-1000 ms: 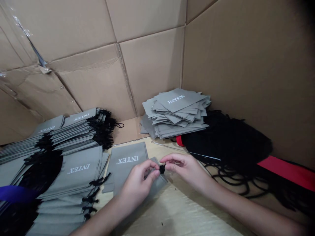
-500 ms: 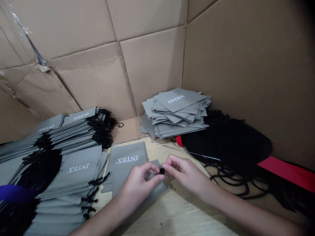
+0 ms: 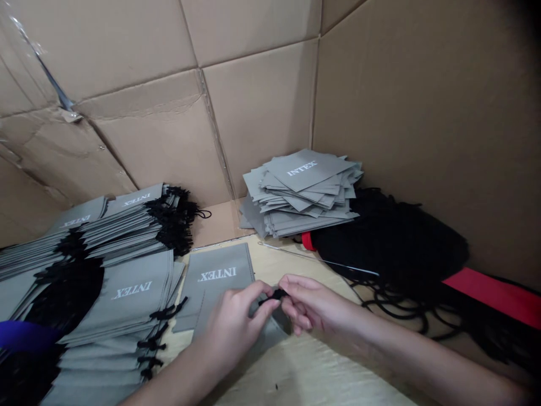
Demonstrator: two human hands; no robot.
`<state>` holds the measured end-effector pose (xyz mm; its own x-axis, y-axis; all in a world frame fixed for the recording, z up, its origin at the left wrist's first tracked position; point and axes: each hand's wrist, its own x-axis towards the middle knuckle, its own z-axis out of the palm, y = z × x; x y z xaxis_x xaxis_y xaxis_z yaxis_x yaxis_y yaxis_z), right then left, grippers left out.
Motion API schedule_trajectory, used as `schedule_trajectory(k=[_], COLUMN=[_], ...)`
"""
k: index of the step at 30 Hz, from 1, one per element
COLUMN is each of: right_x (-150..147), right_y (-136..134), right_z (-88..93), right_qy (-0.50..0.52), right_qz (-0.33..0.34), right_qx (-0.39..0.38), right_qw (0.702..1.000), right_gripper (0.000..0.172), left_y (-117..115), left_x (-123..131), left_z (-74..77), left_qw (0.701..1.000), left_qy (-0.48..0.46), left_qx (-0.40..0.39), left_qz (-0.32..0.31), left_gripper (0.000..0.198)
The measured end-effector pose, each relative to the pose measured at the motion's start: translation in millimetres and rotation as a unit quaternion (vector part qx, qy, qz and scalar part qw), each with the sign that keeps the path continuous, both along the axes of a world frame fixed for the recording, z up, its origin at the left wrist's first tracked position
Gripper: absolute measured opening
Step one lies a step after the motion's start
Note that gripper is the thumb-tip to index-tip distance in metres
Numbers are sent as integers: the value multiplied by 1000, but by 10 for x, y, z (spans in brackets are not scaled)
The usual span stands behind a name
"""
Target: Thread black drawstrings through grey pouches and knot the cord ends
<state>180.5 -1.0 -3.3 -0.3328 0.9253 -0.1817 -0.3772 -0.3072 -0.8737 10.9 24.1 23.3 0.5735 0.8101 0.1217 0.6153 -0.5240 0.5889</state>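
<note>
My left hand (image 3: 243, 310) pinches a short black cord (image 3: 276, 294) between thumb and forefinger. The other side of that cord is gripped by the fingertips of my right hand (image 3: 306, 301), so the hands almost meet. Under them lies a grey fabric pouch (image 3: 270, 337), partly hidden by my left hand and wrist. Whether the cord is knotted between my fingers I cannot make out. Just behind my left hand, a flat grey pouch (image 3: 224, 256) printed INTEX lies on the table.
Finished-looking pouches with black cord ends (image 3: 135, 282) are stacked at the left. A messy pile of grey pouches (image 3: 304, 192) stands at the back. A thin metal hook (image 3: 316, 259) lies before a black cord bundle (image 3: 393, 242) with a red strap (image 3: 494, 296). Cardboard walls (image 3: 262, 101) surround the table.
My right hand has turned and its fingers have curled in below the cord. My left hand stays nearly in place, still pinching the cord. The view has shifted slightly.
</note>
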Motion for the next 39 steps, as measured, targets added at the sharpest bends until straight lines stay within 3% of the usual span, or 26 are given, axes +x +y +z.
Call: schedule_trajectory(k=[4,8,12,16,20,25,31,39], right_x=[-10,6,28,10,-31,-70,-83,-67], right_y=[7,45,17,-43,-102,-159,-181,-179], right_z=[21,39,56,64,117,163,166,120], right_qy=[3,-72,-162,-181,-37,131,214,289], right_qz=[-15,-12,-32,-2,0,-28,-67,-57], right_qx=[4,34,72,80,-8,-116,-214,-270], right_qw=[1000,997,984,980,999,984,951,917], right_gripper=[38,45,42,43,36,33,37,43], left_y=[21,30,24,25,21,-6,-41,-38], left_x=[-14,-26,-25,-10,1,-9,-35,-75], left_z=[-19,-19,10,36,29,12,6,32], left_qw=[1000,999,999,997,997,995,983,964], left_qy=[4,8,4,-13,0,-13,-48,99], left_qx=[23,32,26,12,26,76,113,186], left_qz=[-13,-20,-41,-79,-74,-70,-137,-162], left_gripper=[17,16,16,15,14,18,23,48])
